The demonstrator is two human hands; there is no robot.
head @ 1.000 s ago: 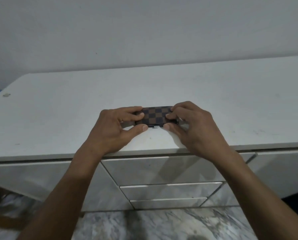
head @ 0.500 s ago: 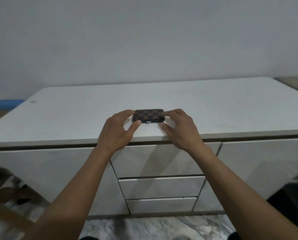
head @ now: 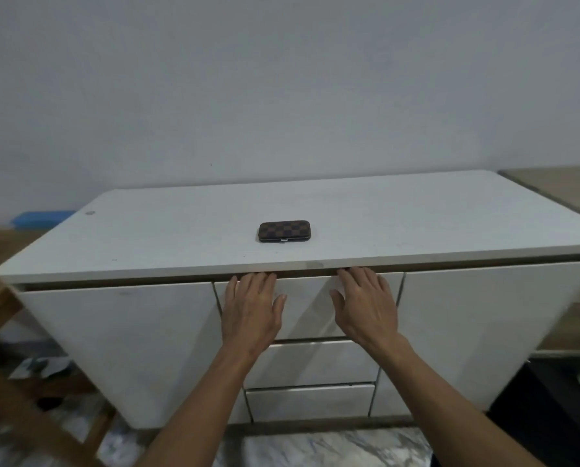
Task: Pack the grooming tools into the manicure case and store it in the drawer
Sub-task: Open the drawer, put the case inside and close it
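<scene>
- Flat on the top drawer [head: 307,306] front, the left hand [head: 251,306] spreads its fingers [head: 248,281], empty.
- Behind and above both hands, the closed manicure case [head: 284,231] lies on the counter [head: 416,224], long axis left-right, clasp facing the person.
- Likewise, the right hand [head: 366,305] lies spread and empty, fingertips at the drawer's top edge.

Hidden fingertips at the drawer edge

Fingertips [head: 344,272] of both grips vanish under the desk [head: 416,224] overhang; forearms run off the bottom edge.

One checkered manicure case [head: 284,231] lies on one white cabinet top [head: 416,217]. Three stacked drawers [head: 310,364] sit at six o'clock from the case. Two bare hands, the left hand [head: 251,310] and the right hand [head: 366,306], rest on the top drawer [head: 307,308].
</scene>
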